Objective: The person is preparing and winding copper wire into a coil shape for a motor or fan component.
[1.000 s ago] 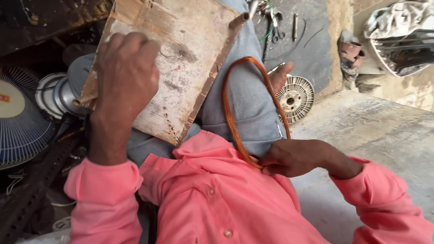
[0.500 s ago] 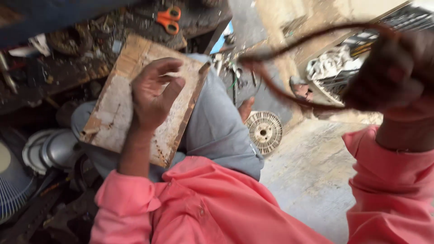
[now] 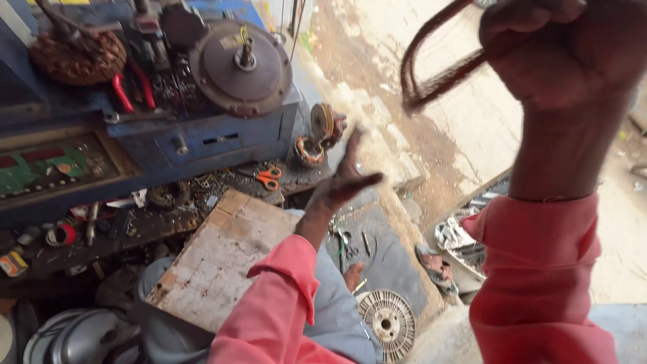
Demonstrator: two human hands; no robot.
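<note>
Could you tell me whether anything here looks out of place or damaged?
The wooden board on the lap is chipped and stained, lying askew. Small metal bits lie scattered near the orange scissors.

Orange scissors [image 3: 270, 178] lie on the cluttered dark bench [image 3: 135, 226]

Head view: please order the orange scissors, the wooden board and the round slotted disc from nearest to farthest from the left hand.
Measured in the picture from the left hand:
1. Orange scissors, on the dark shelf to its left.
2. Wooden board, lower left, lying across the lap.
3. Round slotted disc, straight below, on the floor.
</note>
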